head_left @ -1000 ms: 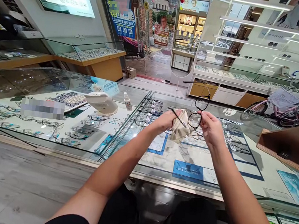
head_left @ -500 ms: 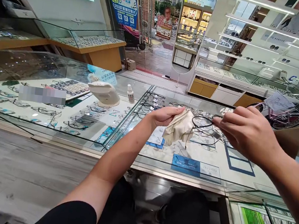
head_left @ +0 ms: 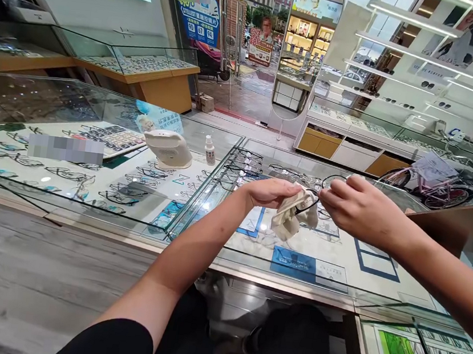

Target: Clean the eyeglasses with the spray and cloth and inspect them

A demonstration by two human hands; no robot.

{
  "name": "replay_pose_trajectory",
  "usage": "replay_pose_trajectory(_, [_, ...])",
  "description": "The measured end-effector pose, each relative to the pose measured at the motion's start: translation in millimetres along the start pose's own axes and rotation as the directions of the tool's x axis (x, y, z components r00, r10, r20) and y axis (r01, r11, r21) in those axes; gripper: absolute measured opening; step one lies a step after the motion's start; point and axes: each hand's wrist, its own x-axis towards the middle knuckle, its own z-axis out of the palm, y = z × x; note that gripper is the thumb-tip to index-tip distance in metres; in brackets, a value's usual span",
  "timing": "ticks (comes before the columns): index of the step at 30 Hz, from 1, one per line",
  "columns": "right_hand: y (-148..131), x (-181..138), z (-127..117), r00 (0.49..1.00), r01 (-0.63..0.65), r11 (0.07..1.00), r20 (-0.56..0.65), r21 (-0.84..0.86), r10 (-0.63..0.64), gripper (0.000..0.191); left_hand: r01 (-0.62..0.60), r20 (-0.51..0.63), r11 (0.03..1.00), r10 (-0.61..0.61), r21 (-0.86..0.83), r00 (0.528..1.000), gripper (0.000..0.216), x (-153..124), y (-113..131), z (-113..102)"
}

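My left hand [head_left: 271, 193] is closed on a crumpled cream cleaning cloth [head_left: 286, 222], which hangs from its fingers above the glass counter. Dark-framed eyeglasses [head_left: 307, 207] are pinched in my right hand [head_left: 353, 207]. Part of the frame lies against the cloth, and another part curves up behind the right fingers. The two hands are close together, with the cloth and the eyeglasses between them. My fingers hide much of the frame.
Under the hands runs a glass display counter [head_left: 247, 259] holding rows of spectacle frames. A small white spray bottle [head_left: 209, 152], a white curved device [head_left: 168, 148] and a calculator [head_left: 116, 139] stand to the left. A blue-and-white card [head_left: 295, 263] lies near the front edge.
My right hand has moved left, bringing the eyeglasses against the cloth. The left hand has shifted slightly right and down, and the cloth is bunched differently.
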Motion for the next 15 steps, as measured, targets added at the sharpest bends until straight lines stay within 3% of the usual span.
replay_pose_trajectory(4, [5.7,5.8,4.3,0.991,-0.107,0.965,-0.050,0.240,0.123,0.033,-0.060,-0.032,0.998,0.060,-0.003,0.998,0.049,2.2,1.6,8.4])
replay_pose_trajectory(8, [8.6,6.7,13.0,0.941,-0.290,0.925,-0.104,0.244,0.322,0.029,-0.192,-0.122,0.981,0.196,0.042,0.973,0.056,8.5,1.3,13.5])
replay_pose_trajectory(10, [5.0,8.5,23.4,0.826,-0.478,0.824,-0.163,0.305,0.540,0.026,-0.258,-0.195,0.961,0.273,0.100,0.942,0.059,12.5,0.2,14.3])
replay_pose_trajectory(12, [-1.9,13.1,39.6,0.634,-0.602,0.625,-0.179,0.497,0.752,0.026,-0.303,-0.254,0.938,0.338,0.167,0.906,0.062,15.8,-0.8,14.6])
replay_pose_trajectory(13, [-5.9,16.6,49.5,0.541,-0.599,0.492,-0.133,0.632,0.830,0.028,-0.321,-0.279,0.927,0.367,0.196,0.888,0.062,16.8,-1.1,14.8])
replay_pose_trajectory(15, [-13.3,25.4,71.3,0.402,-0.462,0.127,0.080,0.878,0.912,0.034,-0.352,-0.322,0.908,0.411,0.228,0.853,0.063,17.8,-0.8,15.5])
